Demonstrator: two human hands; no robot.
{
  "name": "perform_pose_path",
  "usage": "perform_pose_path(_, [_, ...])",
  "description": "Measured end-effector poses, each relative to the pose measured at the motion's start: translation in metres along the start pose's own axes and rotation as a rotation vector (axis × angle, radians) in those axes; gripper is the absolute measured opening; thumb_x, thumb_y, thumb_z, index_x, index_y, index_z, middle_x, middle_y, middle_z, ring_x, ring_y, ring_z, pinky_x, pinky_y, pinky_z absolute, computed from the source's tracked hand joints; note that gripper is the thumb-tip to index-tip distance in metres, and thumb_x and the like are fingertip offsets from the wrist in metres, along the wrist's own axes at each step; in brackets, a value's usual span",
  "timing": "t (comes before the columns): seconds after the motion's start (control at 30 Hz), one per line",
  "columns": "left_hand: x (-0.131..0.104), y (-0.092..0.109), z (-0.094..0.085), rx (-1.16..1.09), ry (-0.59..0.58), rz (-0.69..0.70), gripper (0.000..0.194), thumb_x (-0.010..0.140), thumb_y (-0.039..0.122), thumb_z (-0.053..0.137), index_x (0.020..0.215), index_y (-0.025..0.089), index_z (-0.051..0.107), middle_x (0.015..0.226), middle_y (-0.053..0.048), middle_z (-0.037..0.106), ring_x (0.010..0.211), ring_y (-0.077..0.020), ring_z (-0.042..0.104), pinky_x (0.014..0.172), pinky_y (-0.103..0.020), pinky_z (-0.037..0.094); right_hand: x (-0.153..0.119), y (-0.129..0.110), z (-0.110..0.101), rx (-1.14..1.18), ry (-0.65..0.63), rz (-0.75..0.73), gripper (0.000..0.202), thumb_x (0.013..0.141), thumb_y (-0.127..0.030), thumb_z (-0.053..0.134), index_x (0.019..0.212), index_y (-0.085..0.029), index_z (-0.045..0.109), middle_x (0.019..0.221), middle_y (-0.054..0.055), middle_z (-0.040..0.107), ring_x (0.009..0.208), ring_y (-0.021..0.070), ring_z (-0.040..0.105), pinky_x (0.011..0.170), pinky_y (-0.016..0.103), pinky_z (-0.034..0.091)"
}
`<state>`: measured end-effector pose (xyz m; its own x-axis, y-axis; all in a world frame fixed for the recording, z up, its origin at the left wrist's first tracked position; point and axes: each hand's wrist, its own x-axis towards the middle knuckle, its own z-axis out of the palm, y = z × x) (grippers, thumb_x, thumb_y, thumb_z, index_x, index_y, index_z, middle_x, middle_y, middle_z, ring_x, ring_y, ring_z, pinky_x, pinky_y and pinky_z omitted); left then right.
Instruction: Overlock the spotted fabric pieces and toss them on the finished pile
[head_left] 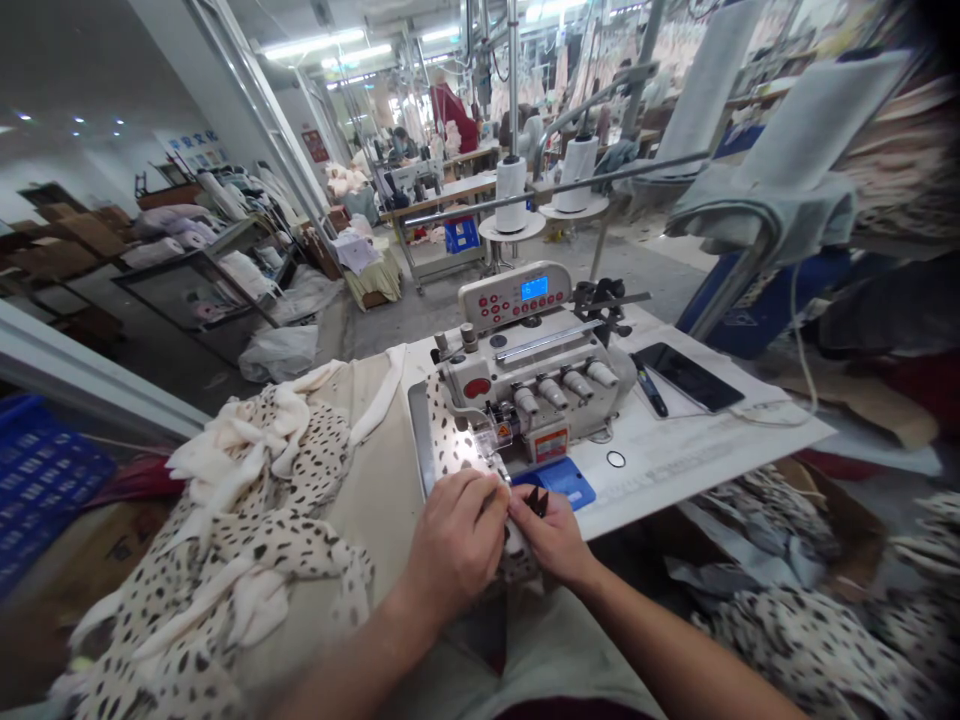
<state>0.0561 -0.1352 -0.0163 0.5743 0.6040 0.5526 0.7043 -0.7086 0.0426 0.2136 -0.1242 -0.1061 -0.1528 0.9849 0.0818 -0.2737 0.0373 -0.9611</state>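
White fabric with black spots (pixel 448 430) runs under the presser area of an overlock sewing machine (pixel 540 380), lit by its lamp. Just in front of the machine, my left hand (pixel 459 540) is closed on the near edge of this fabric. My right hand (pixel 553 535) meets it there, thumb and fingers pinched at the same edge. Two dark pointed blades, apparently thread snips (pixel 536 501), stick out of the right hand; their handles are hidden. Part of the fabric hangs below the hands toward my lap.
A heap of spotted fabric (pixel 300 470) lies left on the table. Right of the machine are a phone (pixel 690 376) and a blue-black cutter (pixel 651 388). Thread cones (pixel 511 195) stand behind. More spotted pieces (pixel 817 640) lie low at right; a blue crate (pixel 45 480) stands left.
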Motion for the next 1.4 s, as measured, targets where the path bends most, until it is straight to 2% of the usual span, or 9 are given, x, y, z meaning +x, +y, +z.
perform_pose_path(0.43, [0.000, 0.000, -0.006, 0.044, -0.026, -0.004, 0.028, 0.091, 0.013, 0.056, 0.117, 0.015, 0.066, 0.112, -0.012, 0.069, 0.108, -0.0275, 0.059, 0.096, -0.047, 0.049, -0.001, 0.007, 0.002, -0.008, 0.022, 0.016, 0.036, 0.083, -0.053, 0.072, 0.080, -0.017, 0.070, 0.072, 0.003, 0.065, 0.065, 0.0154, 0.056, 0.063, 0.028, 0.050])
perform_pose_path(0.6, [0.001, -0.002, -0.008, 0.033, -0.027, -0.014, 0.028, 0.091, 0.013, 0.056, 0.117, 0.013, 0.065, 0.112, -0.013, 0.068, 0.109, -0.0269, 0.059, 0.097, -0.047, 0.049, 0.000, 0.009, 0.001, -0.015, 0.030, -0.010, 0.035, 0.077, -0.051, 0.078, 0.082, -0.017, 0.070, 0.073, 0.002, 0.064, 0.066, 0.0154, 0.056, 0.065, 0.029, 0.050])
perform_pose_path(0.83, [0.000, -0.012, -0.004, -0.033, -0.023, -0.042, 0.030, 0.091, 0.012, 0.055, 0.120, 0.016, 0.064, 0.111, -0.012, 0.067, 0.114, -0.0267, 0.058, 0.098, -0.045, 0.051, 0.001, 0.009, -0.001, -0.023, -0.017, -0.041, 0.036, 0.077, -0.051, 0.077, 0.077, -0.016, 0.068, 0.066, 0.000, 0.060, 0.058, 0.0130, 0.050, 0.058, 0.026, 0.044])
perform_pose_path(1.07, [0.000, -0.022, 0.000, -0.060, -0.006, -0.066, 0.031, 0.089, 0.009, 0.057, 0.117, 0.017, 0.064, 0.120, -0.011, 0.066, 0.124, -0.0270, 0.055, 0.108, -0.046, 0.048, 0.000, 0.001, -0.002, -0.075, -0.102, -0.102, 0.030, 0.079, -0.046, 0.075, 0.082, -0.016, 0.071, 0.074, 0.002, 0.065, 0.066, 0.0166, 0.056, 0.065, 0.028, 0.046])
perform_pose_path(1.23, [0.002, -0.022, -0.004, -0.049, -0.057, -0.078, 0.027, 0.090, 0.011, 0.057, 0.116, 0.017, 0.065, 0.126, -0.012, 0.064, 0.128, -0.0278, 0.053, 0.112, -0.047, 0.046, 0.001, -0.003, -0.001, -0.125, -0.158, -0.150, 0.035, 0.082, -0.050, 0.071, 0.086, -0.016, 0.071, 0.076, 0.003, 0.066, 0.068, 0.0177, 0.057, 0.067, 0.029, 0.048])
perform_pose_path(1.3, [0.003, -0.021, -0.005, -0.050, -0.069, -0.099, 0.026, 0.091, 0.013, 0.057, 0.115, 0.017, 0.066, 0.127, -0.011, 0.064, 0.129, -0.0283, 0.053, 0.112, -0.048, 0.045, 0.001, -0.003, 0.001, -0.142, -0.133, -0.147, 0.035, 0.079, -0.051, 0.073, 0.082, -0.015, 0.070, 0.072, 0.002, 0.064, 0.065, 0.0164, 0.055, 0.064, 0.027, 0.046])
perform_pose_path(1.4, [0.006, -0.022, -0.007, -0.058, -0.077, -0.132, 0.026, 0.092, 0.016, 0.056, 0.116, 0.019, 0.065, 0.126, -0.011, 0.065, 0.129, -0.0285, 0.054, 0.112, -0.050, 0.045, 0.001, -0.003, 0.005, -0.191, -0.064, -0.137, 0.034, 0.084, -0.049, 0.069, 0.074, -0.016, 0.067, 0.067, 0.000, 0.060, 0.061, 0.0140, 0.050, 0.061, 0.025, 0.044])
